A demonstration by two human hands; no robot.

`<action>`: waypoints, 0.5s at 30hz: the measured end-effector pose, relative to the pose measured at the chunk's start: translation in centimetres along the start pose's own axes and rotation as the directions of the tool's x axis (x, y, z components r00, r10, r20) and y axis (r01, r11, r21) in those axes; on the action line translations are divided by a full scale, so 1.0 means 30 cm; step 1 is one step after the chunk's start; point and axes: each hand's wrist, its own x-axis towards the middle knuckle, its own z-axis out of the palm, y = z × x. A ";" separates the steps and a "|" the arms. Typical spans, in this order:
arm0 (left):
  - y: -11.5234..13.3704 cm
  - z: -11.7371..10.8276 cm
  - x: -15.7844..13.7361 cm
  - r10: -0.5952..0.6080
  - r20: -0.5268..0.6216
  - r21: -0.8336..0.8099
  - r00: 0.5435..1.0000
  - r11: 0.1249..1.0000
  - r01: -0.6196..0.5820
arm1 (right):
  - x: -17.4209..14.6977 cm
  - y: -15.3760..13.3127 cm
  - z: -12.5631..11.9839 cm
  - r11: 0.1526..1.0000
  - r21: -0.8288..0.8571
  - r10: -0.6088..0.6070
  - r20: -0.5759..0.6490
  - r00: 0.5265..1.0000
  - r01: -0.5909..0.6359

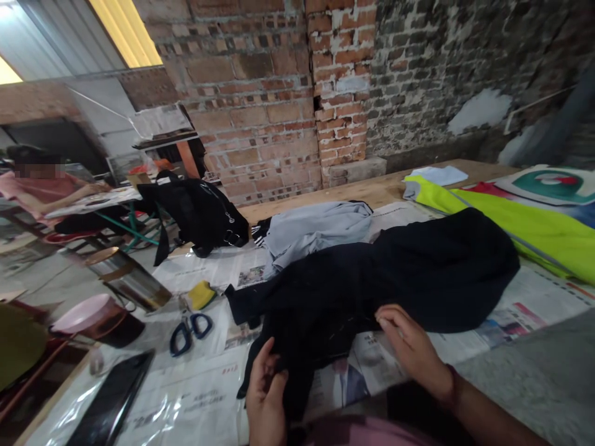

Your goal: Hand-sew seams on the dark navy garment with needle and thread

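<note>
A dark navy or black garment (334, 279) lies bunched across the middle of the table, with bits of pale lint or thread on it. At its near left edge is my left hand (267, 396), its fingers loosely curled and a gap between thumb and fingertips; black cloth lies beside and behind it. My right hand (411, 347) is at the garment's near edge further right, fingertips and thumb brought together on the cloth. A dark reddish band circles the right wrist.
Newspaper (199, 390) covers the wooden table. On the left are blue-handled scissors (190, 331), a yellow sponge (201, 295), a steel flask (127, 279), a pink-lidded cup (100, 319) and a phone (111, 402). Behind lie a black bag (199, 214), grey clothing (320, 226) and a neon-yellow garment (525, 223). A person (41, 186) sits far left.
</note>
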 end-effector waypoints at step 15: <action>0.064 -0.032 0.020 -0.050 -0.025 -0.413 0.998 0.910 0.035 | 0.154 -0.013 -0.044 0.922 -0.113 -0.234 0.600 0.765 0.371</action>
